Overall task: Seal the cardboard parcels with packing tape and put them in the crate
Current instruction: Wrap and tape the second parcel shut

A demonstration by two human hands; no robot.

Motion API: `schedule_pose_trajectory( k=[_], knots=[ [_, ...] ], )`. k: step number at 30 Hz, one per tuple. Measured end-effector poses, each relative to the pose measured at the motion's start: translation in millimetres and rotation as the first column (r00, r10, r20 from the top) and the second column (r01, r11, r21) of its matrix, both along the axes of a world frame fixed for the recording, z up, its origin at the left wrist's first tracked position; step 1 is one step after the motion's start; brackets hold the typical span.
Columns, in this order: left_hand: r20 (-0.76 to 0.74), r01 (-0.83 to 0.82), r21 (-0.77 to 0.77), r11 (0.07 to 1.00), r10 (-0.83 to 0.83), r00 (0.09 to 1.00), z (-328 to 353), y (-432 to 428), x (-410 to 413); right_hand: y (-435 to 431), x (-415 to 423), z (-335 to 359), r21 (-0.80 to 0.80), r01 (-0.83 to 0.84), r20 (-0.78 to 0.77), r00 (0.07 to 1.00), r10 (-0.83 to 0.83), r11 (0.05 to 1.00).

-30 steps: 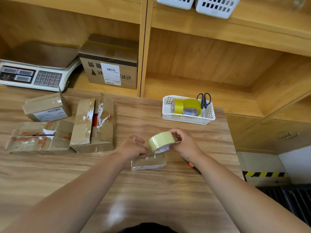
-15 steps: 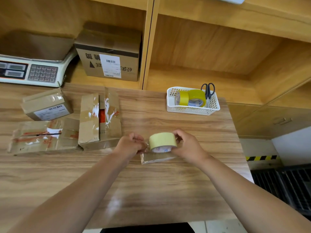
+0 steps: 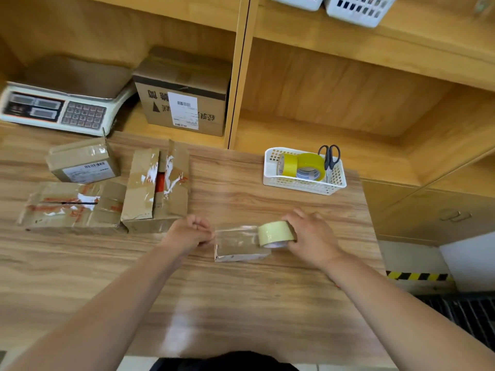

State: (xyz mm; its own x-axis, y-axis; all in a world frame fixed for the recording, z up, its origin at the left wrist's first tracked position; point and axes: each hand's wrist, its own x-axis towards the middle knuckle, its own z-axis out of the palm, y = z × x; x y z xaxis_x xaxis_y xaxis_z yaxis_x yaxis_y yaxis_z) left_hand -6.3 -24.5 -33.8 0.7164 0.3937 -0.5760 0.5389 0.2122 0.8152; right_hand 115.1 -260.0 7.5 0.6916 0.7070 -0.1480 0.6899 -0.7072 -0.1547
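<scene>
The left hand (image 3: pixel 191 232) pinches the tape's free end beside the small parcel (image 3: pixel 238 246) at mid-frame on the desk (image 3: pixel 241 303) while the right hand (image 3: pixel 312 236) grips the tape roll (image 3: pixel 276 232) at its right end, so uneven pull may drag the light parcel or wrinkle the strip.

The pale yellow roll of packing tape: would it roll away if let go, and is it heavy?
Probably light: the right hand alone holds the pale yellow roll of packing tape. Set on its round edge it could roll; laid flat, likely not. The clear strip stretched to the left hand would likely tether it.
</scene>
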Motion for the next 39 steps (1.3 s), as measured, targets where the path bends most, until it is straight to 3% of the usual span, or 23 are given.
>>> schedule_pose_trajectory(
  k=[3, 5, 9, 13, 20, 26, 39],
  knots=[
    [0.001, -0.002, 0.012, 1.000, 0.002, 1.000, 4.2, 1.3, -7.0, -16.4, 11.2, 1.7, -0.034, -0.026, 0.001, 1.000, 0.026, 0.999],
    [-0.011, -0.017, 0.014, 1.000, 0.017, 1.000, 5.4, -1.0, -9.6, -14.7, 12.8, 1.0, 0.024, -0.033, -0.033, 0.999, 0.034, 0.999],
    [-0.027, -0.069, -0.001, 0.998, 0.069, 0.997, 3.8, -6.7, -14.2, -7.8, 15.7, -0.6, 0.182, 0.119, -0.282, 0.957, -0.064, 0.976],
    [-0.035, -0.130, 0.030, 0.991, 0.131, 0.991, -1.2, -12.2, -16.4, -8.7, 17.4, 0.0, 0.204, 0.184, -0.433, 0.898, -0.080, 0.962],
    [-0.032, -0.174, 0.152, 0.973, 0.181, 0.983, -7.8, -16.4, -12.1, -8.9, 17.4, -0.5, 0.096, 0.041, -0.297, 0.955, -0.011, 0.995],
    [-0.043, -0.178, 0.155, 0.972, 0.187, 0.981, -17.8, -10.8, -8.5, 4.3, 15.7, -5.1, 0.080, -0.057, -0.053, 0.997, 0.062, 0.995],
    [-0.026, -0.185, 0.117, 0.976, 0.190, 0.981, -33.4, -6.5, -7.7, 21.6, 11.2, -8.2, 0.003, -0.063, 0.071, 0.996, 0.062, 0.998]
  ],
)
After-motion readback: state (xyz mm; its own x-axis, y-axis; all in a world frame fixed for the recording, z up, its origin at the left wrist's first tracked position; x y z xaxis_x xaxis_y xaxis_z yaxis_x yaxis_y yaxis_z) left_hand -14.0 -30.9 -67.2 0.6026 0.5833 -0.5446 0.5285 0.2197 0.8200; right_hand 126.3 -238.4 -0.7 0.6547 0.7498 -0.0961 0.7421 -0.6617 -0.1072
